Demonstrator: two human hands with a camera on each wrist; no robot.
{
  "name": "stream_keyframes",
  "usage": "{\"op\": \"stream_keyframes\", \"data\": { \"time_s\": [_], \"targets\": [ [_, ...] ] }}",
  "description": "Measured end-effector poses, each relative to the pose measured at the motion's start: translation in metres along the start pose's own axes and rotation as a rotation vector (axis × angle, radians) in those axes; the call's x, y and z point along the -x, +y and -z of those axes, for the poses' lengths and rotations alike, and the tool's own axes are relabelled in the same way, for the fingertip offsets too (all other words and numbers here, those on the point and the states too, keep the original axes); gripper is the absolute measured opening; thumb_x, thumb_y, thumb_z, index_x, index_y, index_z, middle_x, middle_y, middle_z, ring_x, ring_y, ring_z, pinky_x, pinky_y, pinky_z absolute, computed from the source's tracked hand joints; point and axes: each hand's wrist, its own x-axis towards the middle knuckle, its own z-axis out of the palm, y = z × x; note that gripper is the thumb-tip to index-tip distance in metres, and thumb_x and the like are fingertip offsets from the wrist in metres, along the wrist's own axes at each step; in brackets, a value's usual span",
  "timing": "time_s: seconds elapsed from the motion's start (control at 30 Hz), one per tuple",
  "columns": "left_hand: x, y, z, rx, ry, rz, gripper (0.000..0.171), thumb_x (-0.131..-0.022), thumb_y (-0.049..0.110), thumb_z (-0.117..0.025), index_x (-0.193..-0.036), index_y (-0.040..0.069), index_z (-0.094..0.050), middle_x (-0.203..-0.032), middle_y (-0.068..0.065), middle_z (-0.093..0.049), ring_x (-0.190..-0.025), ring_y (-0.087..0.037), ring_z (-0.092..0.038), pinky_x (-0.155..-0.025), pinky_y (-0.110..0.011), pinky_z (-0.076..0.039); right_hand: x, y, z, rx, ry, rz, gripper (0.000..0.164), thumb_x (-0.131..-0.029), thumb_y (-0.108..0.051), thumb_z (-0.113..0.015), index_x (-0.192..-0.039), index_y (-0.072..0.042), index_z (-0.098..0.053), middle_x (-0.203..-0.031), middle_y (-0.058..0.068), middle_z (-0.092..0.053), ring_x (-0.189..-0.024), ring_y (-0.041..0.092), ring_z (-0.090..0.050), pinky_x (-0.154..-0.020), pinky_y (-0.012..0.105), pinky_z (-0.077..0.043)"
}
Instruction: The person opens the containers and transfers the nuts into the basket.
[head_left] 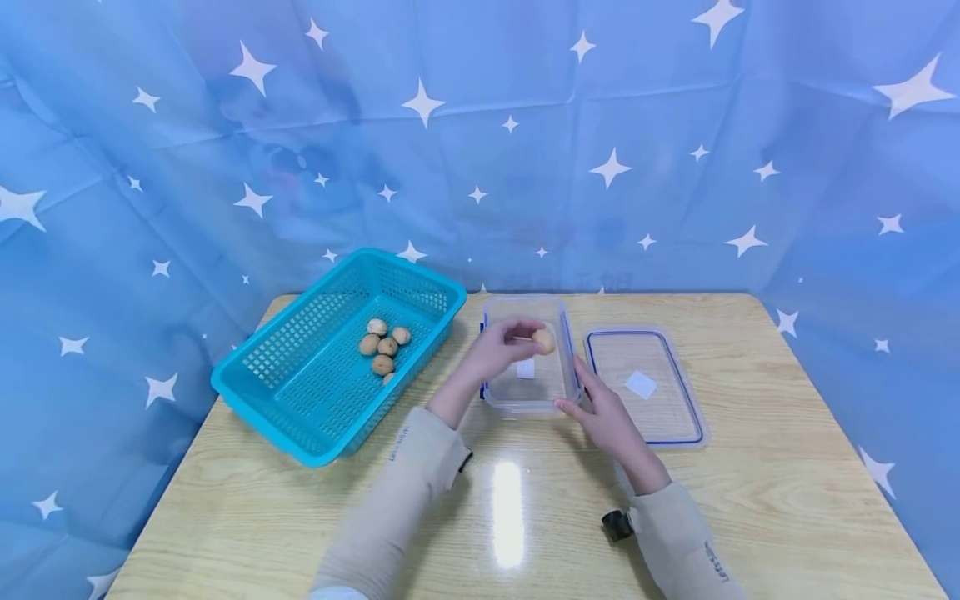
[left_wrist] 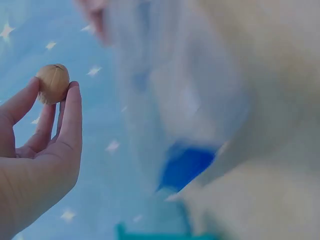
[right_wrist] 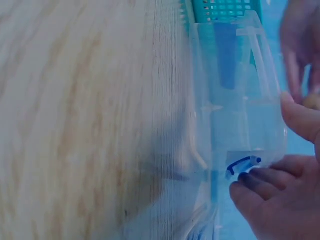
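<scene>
A walnut is pinched between the thumb and fingertips of my left hand, held above a clear plastic storage box. My right hand grips the box at its near right corner, thumb on the rim and fingers against the outer wall. In the right wrist view, the box's wall and a blue clip show near the fingers. A white label is visible through the box. Several more walnuts lie in a turquoise basket on the left.
To the right of the box lies its clear lid with a blue seal and a white label. All of this stands on a wooden table. Behind hangs a blue curtain with white stars.
</scene>
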Motion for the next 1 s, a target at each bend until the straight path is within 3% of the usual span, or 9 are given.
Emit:
{"op": "stream_keyframes", "data": {
  "time_s": [0.07,0.23,0.37,0.5,0.67,0.83,1.0],
  "targets": [
    [0.006,0.015,0.018,-0.025,0.024,-0.031,0.042,-0.096,0.021,-0.067,-0.136,0.009,-0.059,-0.133,-0.011,-0.063,-0.12,-0.027,-0.064,-0.102,-0.039,-0.054,0.0,0.0,0.0,0.007,-0.003,-0.003,0.078,-0.101,-0.023,-0.059,-0.157,0.005,-0.013,-0.164,0.028,-0.011,-0.148,0.048,-0.021,-0.119,0.058,-0.027],
    [0.029,0.05,0.069,-0.091,0.124,-0.031,0.038,-0.096,0.021,-0.067,-0.133,0.013,-0.06,-0.133,-0.008,-0.062,-0.121,-0.026,-0.062,-0.105,-0.043,-0.051,0.002,0.0,0.002,-0.007,-0.006,-0.043,0.08,-0.101,-0.024,-0.06,-0.158,0.001,-0.011,-0.165,0.026,-0.01,-0.148,0.049,-0.022,-0.12,0.058,-0.025],
    [0.05,0.055,0.115,-0.165,0.176,0.0,0.039,-0.098,0.024,-0.066,-0.134,0.013,-0.057,-0.139,-0.008,-0.056,-0.13,-0.029,-0.056,-0.107,-0.048,-0.049,0.002,0.001,0.002,-0.013,-0.015,-0.049,0.079,-0.101,-0.022,-0.059,-0.159,0.0,-0.01,-0.165,0.025,-0.008,-0.148,0.049,-0.023,-0.121,0.058,-0.024],
    [0.068,0.035,0.159,-0.155,0.17,0.071,0.045,-0.1,0.022,-0.062,-0.14,0.008,-0.048,-0.145,-0.015,-0.048,-0.133,-0.036,-0.053,-0.11,-0.05,-0.047,0.001,0.0,0.0,-0.016,-0.022,-0.039,0.079,-0.101,-0.022,-0.059,-0.159,0.001,-0.01,-0.165,0.026,-0.009,-0.148,0.048,-0.022,-0.121,0.057,-0.024],
    [0.078,0.002,0.194,-0.159,0.143,0.159,0.05,-0.102,0.021,-0.057,-0.147,0.005,-0.042,-0.151,-0.02,-0.042,-0.133,-0.04,-0.051,-0.112,-0.052,-0.045,0.003,0.002,0.0,-0.013,-0.013,-0.033,0.079,-0.101,-0.023,-0.059,-0.158,0.001,-0.011,-0.165,0.026,-0.01,-0.148,0.048,-0.023,-0.121,0.058,-0.025],
    [0.083,-0.022,0.217,-0.207,0.122,0.266,0.048,-0.103,0.02,-0.055,-0.146,0.002,-0.043,-0.154,-0.022,-0.039,-0.138,-0.042,-0.043,-0.115,-0.055,-0.04,0.003,0.002,0.0,-0.018,-0.01,-0.016,0.08,-0.101,-0.024,-0.06,-0.158,0.002,-0.011,-0.165,0.026,-0.01,-0.149,0.048,-0.021,-0.121,0.058,-0.025],
    [0.084,-0.038,0.225,-0.385,0.105,0.372,0.046,-0.102,0.023,-0.056,-0.143,0.002,-0.048,-0.148,-0.025,-0.043,-0.135,-0.043,-0.042,-0.112,-0.059,-0.039,0.004,0.002,0.001,-0.037,-0.015,-0.027,0.08,-0.101,-0.024,-0.06,-0.159,0.0,-0.011,-0.165,0.026,-0.01,-0.15,0.047,-0.02,-0.12,0.058,-0.026]
  ]
}}
